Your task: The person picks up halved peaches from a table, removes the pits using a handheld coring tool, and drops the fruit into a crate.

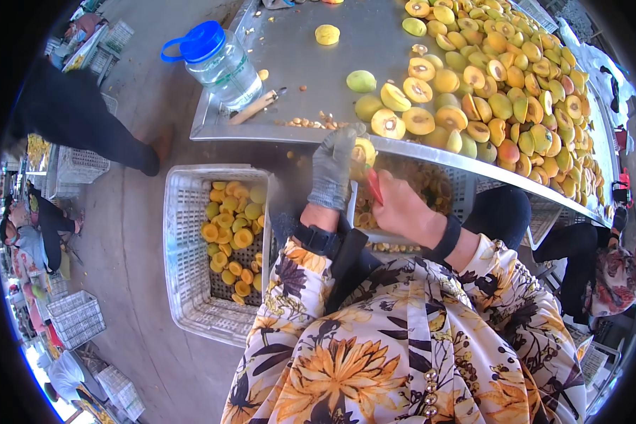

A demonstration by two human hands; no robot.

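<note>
My left hand (332, 166), in a grey glove, is closed around a halved yellow stone fruit (364, 150) just off the table's front edge. Against that fruit works my right hand (406, 208), bare and wrapped round a red-handled tool (374, 187); the tool's tip cannot be made out. Below both hands stands a white crate (353, 212) with brownish scraps in it. To its left, a larger pale crate (180, 261) holds hollowed yellow halves (233, 233). A big heap of halved fruit (502, 92), several with stones showing, covers the right of the metal table (290, 63).
A water bottle (222, 67) with a blue lid stands on the table's left corner. Beside it lies a wooden-handled tool (256, 106), with small brown pits (314, 121) along the edge. Another person's dark-clothed leg (85, 120) is at the left. Stacked crates (76, 319) stand farther off.
</note>
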